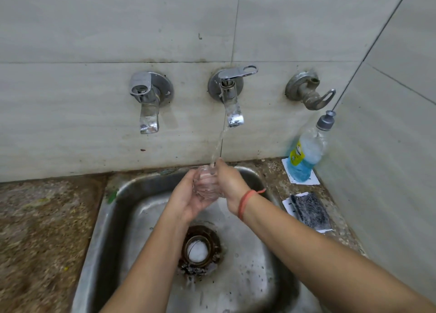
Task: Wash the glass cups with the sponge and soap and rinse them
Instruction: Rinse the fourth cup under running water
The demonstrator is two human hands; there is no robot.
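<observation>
A clear ribbed glass cup (207, 183) is held between both hands above the steel sink (118, 218). My left hand (186, 197) cups it from the left and below, fingers curled round it. My right hand (230, 183) grips its right side, with a red thread band on the wrist. Water runs from the middle tap (232, 105) down onto the cup's rim. The dark sponge (311, 210) lies on a white dish on the counter at the right. A soap bottle (304, 154) with blue liquid leans in the corner.
A second tap (147, 100) is on the wall to the left, and an old valve (306, 92) to the right. The sink drain (199, 250) sits below my hands. A speckled stone counter (42, 230) runs on the left. Tiled walls close the back and right.
</observation>
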